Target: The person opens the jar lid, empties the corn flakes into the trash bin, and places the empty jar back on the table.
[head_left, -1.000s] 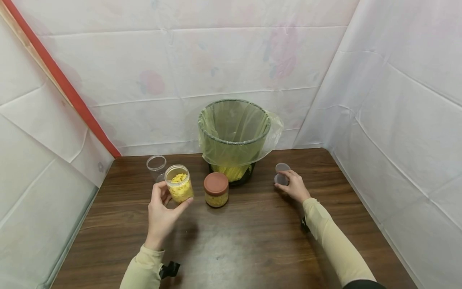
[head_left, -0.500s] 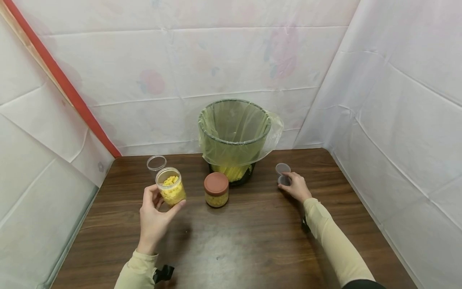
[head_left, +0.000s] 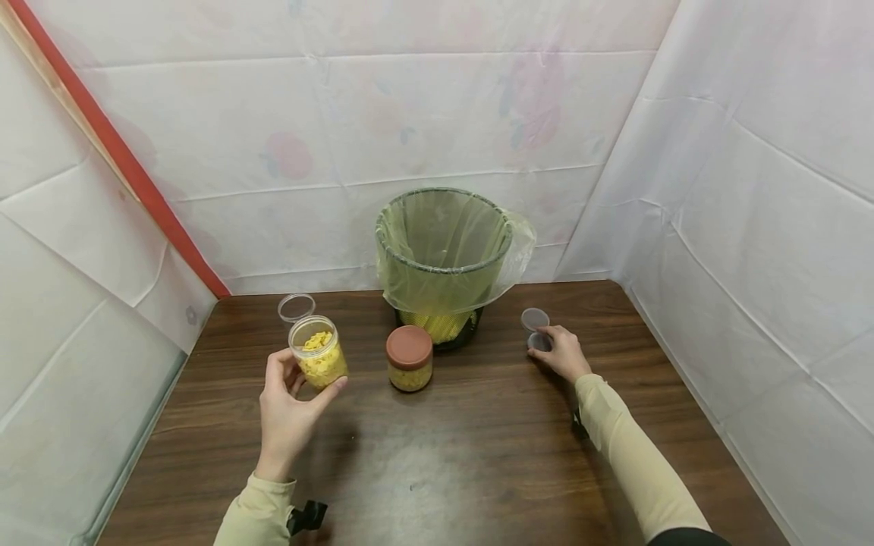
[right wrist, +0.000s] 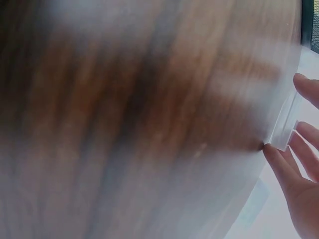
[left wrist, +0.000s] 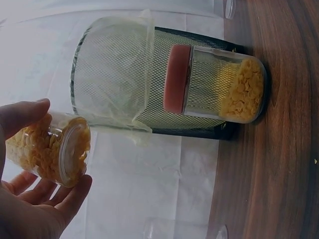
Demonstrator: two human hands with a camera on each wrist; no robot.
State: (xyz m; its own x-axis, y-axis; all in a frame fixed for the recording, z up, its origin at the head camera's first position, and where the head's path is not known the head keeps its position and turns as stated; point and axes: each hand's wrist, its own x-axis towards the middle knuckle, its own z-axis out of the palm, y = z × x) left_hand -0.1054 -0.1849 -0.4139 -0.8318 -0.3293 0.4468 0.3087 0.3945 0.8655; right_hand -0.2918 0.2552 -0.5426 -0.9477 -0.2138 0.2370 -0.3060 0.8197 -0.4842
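Observation:
In the head view my left hand (head_left: 290,421) holds a clear jar (head_left: 324,364) without a lid, part filled with yellow flakes, raised above the table at the left. The thumb lies on one side and the fingers on the other; in the left wrist view the jar's base (left wrist: 75,152) faces outward. My right hand (head_left: 563,355) reaches down at the right and pinches a thin clear lid (head_left: 538,342) low over the tabletop, fingers at its rim. Right behind lies another clear lid (head_left: 535,318). A jar with a brown-pink lid (head_left: 409,356), partly filled with flakes, stands between the hands.
A mesh waste bin (head_left: 444,292) with a translucent yellowish liner stands at the back of the dark wooden table (head_left: 437,470). An open clear jar (head_left: 296,307) stands back left, partly hidden by the held jar. White sheeting (head_left: 437,114) encloses the back and sides.
My left hand has moved left with the open jar of flakes, covering more of the clear jar behind. My right hand has shifted slightly right with the clear lid.

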